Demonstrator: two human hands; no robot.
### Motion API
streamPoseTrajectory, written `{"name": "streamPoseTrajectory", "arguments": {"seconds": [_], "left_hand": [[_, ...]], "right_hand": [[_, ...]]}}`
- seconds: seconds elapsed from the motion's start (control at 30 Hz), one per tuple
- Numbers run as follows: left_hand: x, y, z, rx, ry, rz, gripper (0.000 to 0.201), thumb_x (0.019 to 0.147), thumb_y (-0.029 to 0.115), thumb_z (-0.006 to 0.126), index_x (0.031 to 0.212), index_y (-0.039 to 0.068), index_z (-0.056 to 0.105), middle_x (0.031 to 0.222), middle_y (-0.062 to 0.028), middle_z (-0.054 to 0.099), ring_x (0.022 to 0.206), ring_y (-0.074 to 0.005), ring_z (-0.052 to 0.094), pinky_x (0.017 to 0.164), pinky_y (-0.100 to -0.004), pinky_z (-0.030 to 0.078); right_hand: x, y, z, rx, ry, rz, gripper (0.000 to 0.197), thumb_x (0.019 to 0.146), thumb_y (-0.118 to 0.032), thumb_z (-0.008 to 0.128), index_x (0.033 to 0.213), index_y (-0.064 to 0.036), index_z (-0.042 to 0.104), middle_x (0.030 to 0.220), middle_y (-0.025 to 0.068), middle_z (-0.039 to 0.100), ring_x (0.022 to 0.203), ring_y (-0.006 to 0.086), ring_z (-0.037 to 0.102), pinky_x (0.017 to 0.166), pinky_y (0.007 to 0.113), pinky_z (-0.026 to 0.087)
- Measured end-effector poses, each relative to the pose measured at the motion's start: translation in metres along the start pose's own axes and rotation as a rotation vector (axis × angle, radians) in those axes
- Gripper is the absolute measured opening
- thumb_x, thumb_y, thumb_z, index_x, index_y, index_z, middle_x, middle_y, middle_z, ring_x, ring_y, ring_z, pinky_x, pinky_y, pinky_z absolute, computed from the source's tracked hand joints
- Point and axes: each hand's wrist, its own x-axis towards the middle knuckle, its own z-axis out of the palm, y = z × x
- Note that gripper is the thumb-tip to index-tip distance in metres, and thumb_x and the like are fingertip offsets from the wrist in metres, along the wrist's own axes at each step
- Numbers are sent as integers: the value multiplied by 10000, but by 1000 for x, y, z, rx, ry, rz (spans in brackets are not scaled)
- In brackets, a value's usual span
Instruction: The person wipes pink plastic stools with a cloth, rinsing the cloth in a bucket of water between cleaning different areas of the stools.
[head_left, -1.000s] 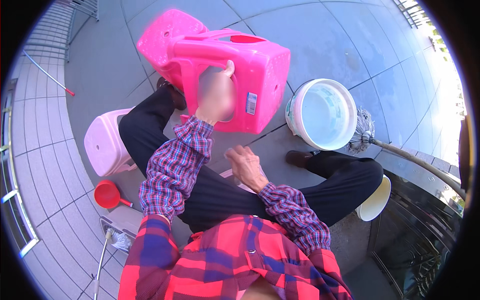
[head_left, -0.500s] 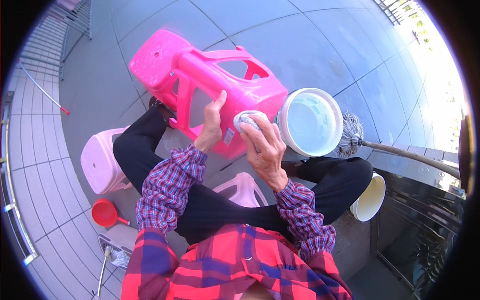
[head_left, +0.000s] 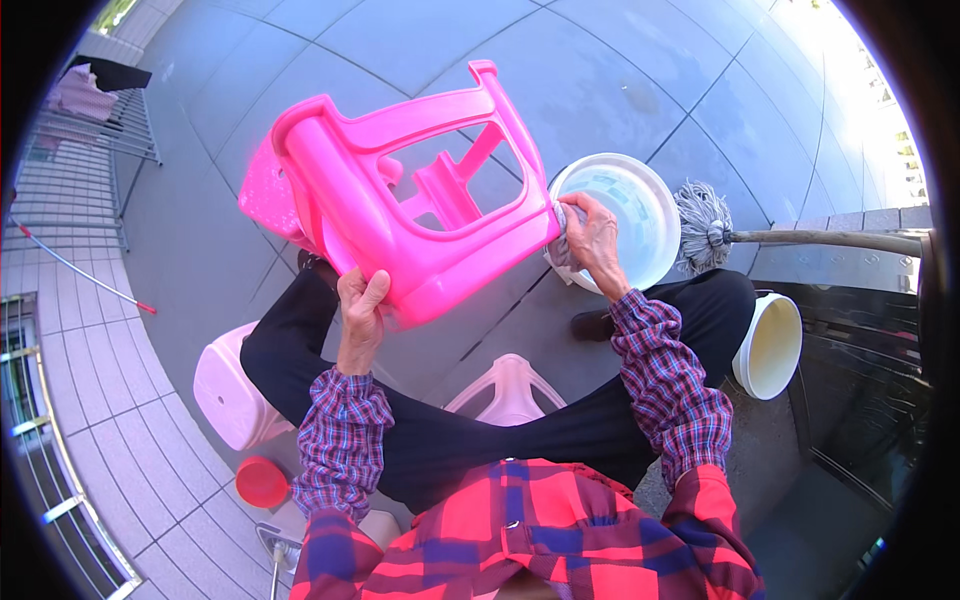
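Observation:
A bright pink plastic stool (head_left: 345, 200) lies tipped on its side in front of me, its seat end toward the far left and its legs toward the right. My left hand (head_left: 362, 315) grips the near edge of the stool, thumb on top. At the end of a leg on the right, my right hand (head_left: 596, 243) is closed round a grey-white cloth (head_left: 563, 252), pressing it against the pink plastic. Right beside that hand stands a white bucket (head_left: 671, 215) with water in it. My right fingertips are partly hidden by the cloth and the leg.
A grey string mop (head_left: 704, 228) lies right of the bucket. A cream bucket (head_left: 775, 345) is tipped by my right knee. Pale pink stools (head_left: 232, 385) stand at my left and between my legs (head_left: 510, 385). A red dipper (head_left: 262, 483) sits lower left, and a metal rack (head_left: 75, 180) farther off.
The pink stool has been turned, so its open side frame now faces up. My left hand has shifted lower left to its edge; my right hand moved the cloth right to a leg end.

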Motion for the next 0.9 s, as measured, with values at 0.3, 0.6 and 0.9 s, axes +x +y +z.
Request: {"name": "streamPoseTrajectory", "arguments": {"seconds": [0.3,0.6,0.9], "left_hand": [[3,-25,25,80,66,-168,266,877,247,605,947,-8,629,825,-25,624,726,-78,544,642,-218,423],[-6,-16,20,92,43,-206,239,882,194,581,981,-22,611,856,-35,628,718,-93,567,629,-229,443],[-1,-22,-29,-230,-56,-133,324,906,238,512,1087,-26,560,1040,-112,621,977,-223,591,906,-382,440]], "right_hand": [[-16,-70,18,170,7,-225,84,776,-89,613,855,-64,603,763,144,541,708,323,569,612,399,451],[-26,-74,23,207,-65,-354,106,758,-65,629,855,-65,587,768,118,518,711,298,561,612,381,461],[22,5,-12,346,-175,378,217,813,-178,602,1008,-88,629,929,118,618,818,232,618,696,364,479]]}}
